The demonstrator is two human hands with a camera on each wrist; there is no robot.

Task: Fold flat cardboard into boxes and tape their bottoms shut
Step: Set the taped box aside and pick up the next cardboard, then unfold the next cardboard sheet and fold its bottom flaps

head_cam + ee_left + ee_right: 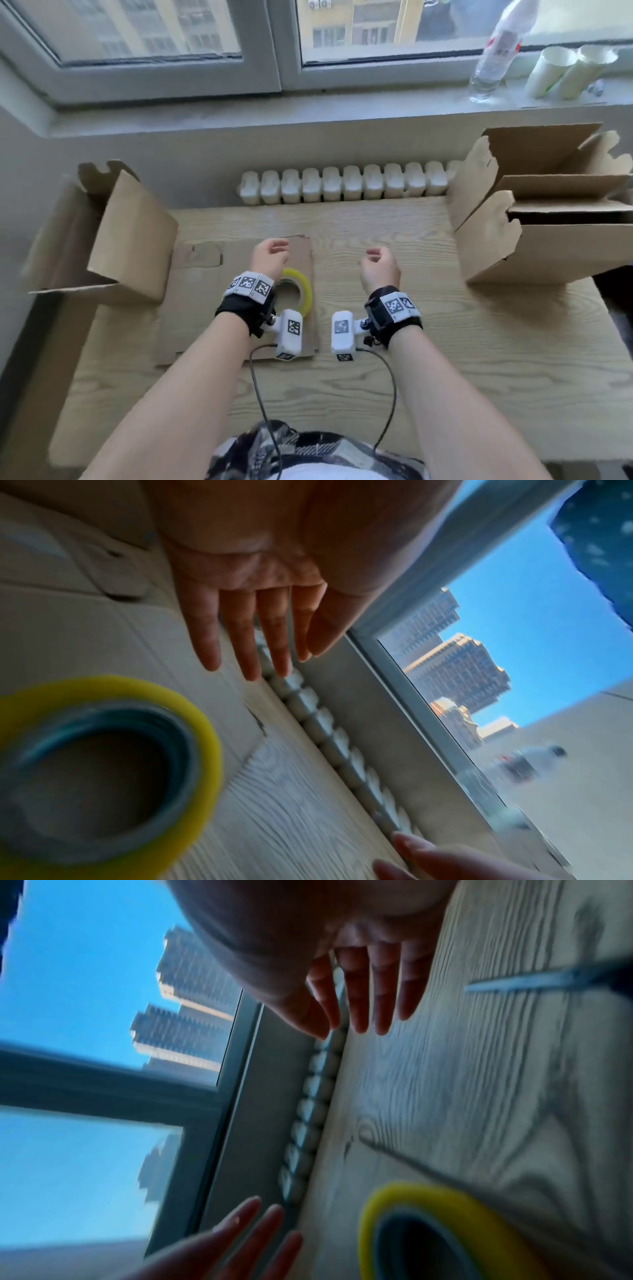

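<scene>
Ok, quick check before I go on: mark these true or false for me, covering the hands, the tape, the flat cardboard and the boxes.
1. Both hands are empty. True: the left hand and right hand hold nothing.
2. The yellow tape roll lies on the flat cardboard. True.
3. The right hand grips the tape roll. False: it hovers over bare table.
4. Folded boxes stand only on the right. False: one box stands left, others right.
</scene>
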